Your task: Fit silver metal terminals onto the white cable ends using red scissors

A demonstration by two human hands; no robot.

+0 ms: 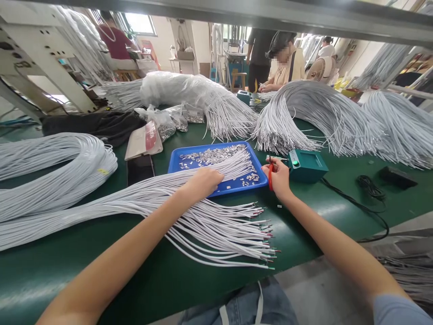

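My left hand (204, 182) is closed around part of a bundle of white cables (135, 192), beside the near edge of a blue tray (233, 188). The gripped cables' tips lie over the tray, among small metal pieces (216, 155). Other cables (219, 230) fan out on the green table, their ends showing coloured wires. At the tray's right edge, my right hand (280, 179) holds red-handled scissors (270, 175). A thin light piece shows near its fingertips, close to a teal box (308, 166) with a lit green button.
A coiled cable bundle (84, 167) lies at left, by a dark phone (140, 169) and a notebook (145, 141). Large cable bundles (287, 117) line the back. A black cord (370, 187) lies at right. A metal bar (216, 16) crosses overhead. People work beyond the table.
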